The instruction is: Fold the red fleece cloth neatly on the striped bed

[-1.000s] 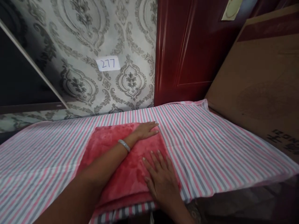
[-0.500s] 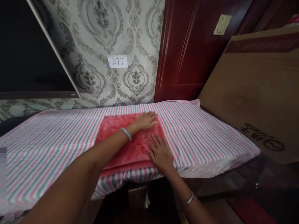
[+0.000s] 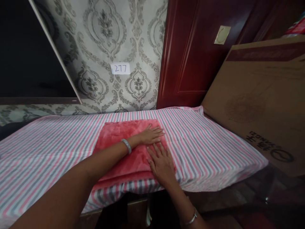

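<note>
One bare left hand (image 3: 150, 135) at two o'clock and right hand (image 3: 164, 167) at four, fingers unclenched, likely steady the folded red plush cloth (image 3: 118, 133).

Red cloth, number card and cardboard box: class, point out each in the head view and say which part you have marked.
Red cloth (image 3: 135, 160): head view, uncovered upper surface.
Number card (image 3: 120, 68): head view, middle of its face.
Cardboard box (image 3: 254, 101): head view, broad printed side.
</note>
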The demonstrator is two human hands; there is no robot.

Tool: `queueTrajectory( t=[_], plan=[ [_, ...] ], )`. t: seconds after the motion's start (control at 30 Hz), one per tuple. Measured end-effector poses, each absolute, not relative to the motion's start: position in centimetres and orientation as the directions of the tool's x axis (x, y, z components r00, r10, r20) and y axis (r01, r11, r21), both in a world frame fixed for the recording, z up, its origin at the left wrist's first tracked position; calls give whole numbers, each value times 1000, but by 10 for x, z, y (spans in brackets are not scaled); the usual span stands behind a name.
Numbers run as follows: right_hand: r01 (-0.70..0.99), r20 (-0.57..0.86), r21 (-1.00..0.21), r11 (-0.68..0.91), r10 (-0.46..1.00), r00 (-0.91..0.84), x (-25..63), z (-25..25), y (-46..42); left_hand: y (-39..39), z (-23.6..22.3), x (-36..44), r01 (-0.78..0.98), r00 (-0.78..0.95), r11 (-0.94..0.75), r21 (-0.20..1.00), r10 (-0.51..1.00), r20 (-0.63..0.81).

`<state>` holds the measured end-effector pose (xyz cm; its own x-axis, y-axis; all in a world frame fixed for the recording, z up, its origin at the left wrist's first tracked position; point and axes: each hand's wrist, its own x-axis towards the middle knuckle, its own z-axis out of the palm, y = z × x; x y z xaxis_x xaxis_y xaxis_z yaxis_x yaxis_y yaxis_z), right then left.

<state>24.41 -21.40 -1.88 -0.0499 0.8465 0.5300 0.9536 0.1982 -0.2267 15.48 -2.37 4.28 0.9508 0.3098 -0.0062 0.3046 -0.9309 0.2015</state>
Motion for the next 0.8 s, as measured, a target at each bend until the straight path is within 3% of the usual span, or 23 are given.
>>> queueTrajectory(
  t=[0.13, 0.27, 0.43, 0.8],
  plan=[
    [954, 530, -244, 172, 848, -18, 243, -22, -214, 8, 43, 175, 438, 898, -889, 132, 439, -21],
    [956, 530, -232, 180, 848, -31, 244, -26, -215, 31, 40, 188, 520, 851, -819, 242, 521, -66],
    [954, 544, -229, 192, 838, -38, 247, -30, -214, 38, 28, 189, 481, 857, -830, 283, 513, 45],
    [965, 538, -179, 190, 840, -65, 246, -26, -215, 17, 42, 189, 536, 835, -832, 142, 547, 54]
  ],
)
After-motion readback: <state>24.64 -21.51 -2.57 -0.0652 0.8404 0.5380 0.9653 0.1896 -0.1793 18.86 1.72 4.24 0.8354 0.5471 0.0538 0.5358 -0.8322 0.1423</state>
